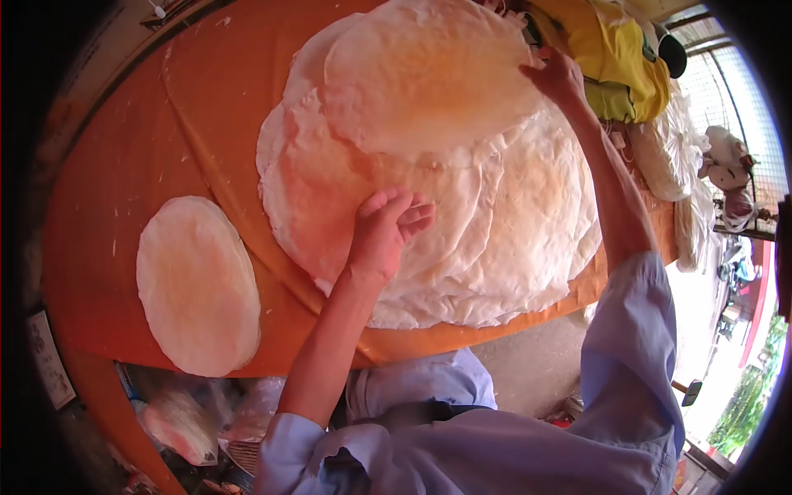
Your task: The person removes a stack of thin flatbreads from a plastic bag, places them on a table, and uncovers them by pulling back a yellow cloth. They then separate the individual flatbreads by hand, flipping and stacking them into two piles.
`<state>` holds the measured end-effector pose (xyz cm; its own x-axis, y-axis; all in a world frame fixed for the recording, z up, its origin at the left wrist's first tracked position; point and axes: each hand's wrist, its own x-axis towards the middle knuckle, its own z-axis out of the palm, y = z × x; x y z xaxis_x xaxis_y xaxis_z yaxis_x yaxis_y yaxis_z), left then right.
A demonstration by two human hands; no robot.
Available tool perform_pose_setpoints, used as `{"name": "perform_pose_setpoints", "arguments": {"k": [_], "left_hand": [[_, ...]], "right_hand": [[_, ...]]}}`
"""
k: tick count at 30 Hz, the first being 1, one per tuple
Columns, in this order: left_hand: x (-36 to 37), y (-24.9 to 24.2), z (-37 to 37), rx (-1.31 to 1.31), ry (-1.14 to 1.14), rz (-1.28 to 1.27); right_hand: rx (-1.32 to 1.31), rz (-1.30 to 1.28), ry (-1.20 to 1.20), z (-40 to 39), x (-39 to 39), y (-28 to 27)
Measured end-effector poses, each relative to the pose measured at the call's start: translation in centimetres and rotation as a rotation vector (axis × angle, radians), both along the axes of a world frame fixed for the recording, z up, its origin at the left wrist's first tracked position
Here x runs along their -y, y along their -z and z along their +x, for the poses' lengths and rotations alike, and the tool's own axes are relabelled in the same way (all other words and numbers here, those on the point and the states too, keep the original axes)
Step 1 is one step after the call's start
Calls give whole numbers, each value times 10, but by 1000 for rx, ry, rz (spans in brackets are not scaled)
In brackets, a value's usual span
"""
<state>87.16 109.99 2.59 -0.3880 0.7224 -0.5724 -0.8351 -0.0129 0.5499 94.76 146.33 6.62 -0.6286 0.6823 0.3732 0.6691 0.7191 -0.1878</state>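
Note:
A broad pile of thin, pale round flatbreads covers the middle of the orange-covered table. Over its far part lies one thin flatbread, golden in the middle and slightly blurred. My left hand is over the near left part of the pile, fingers loosely bent and apart, holding nothing visible. At the top flatbread's right edge is my right hand, its thumb and fingers spread, the tips over or touching the rim. A single oval-looking flatbread lies apart on the left.
The orange cloth has a long fold running towards the near edge. A yellow cloth or bag sits at the far right beside clear plastic bags. More plastic bags are below the table at left.

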Motion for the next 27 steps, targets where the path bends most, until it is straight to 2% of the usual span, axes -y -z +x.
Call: {"name": "perform_pose_setpoints", "arguments": {"k": [1,2,3,4,5,7,8,10,15,18,20,22,23,24,25,27], "left_hand": [[-6,3,-1,6,-20,14],[-12,6,-3,10,-44,26],[-15,8,-5,15,-64,34],[-19,10,-8,15,-66,54],[-22,11,-9,14,-68,78],[-28,14,-13,18,-59,119],[-31,17,-15,19,-52,134],[-35,19,-18,41,-67,179],[-44,1,-14,108,-149,245],[-40,12,-26,60,-79,169],[-11,4,-26,-34,-15,65],[34,0,-19,-167,20,-99],[59,-2,-16,-252,20,-206],[88,6,-12,-385,-56,-266],[112,14,-8,-516,-132,-327],[147,24,-7,-507,-256,-425]], "right_hand": [[15,94,-25,7,10,3],[26,24,-30,4,42,-8],[-78,65,-278,1,70,-10],[87,-130,-309,2,105,-14],[-1,-114,-609,4,121,5],[122,-205,-734,4,154,28],[124,-117,-727,7,163,31],[67,-163,-659,9,161,33],[124,-63,-674,4,159,34],[124,78,-652,-1,151,45],[150,133,-632,-8,138,44],[202,115,-595,-17,122,20],[182,211,-535,-23,128,-15],[163,307,-474,-26,139,-54],[126,319,-519,-24,156,-78],[111,265,-577,-12,205,-87]]}}
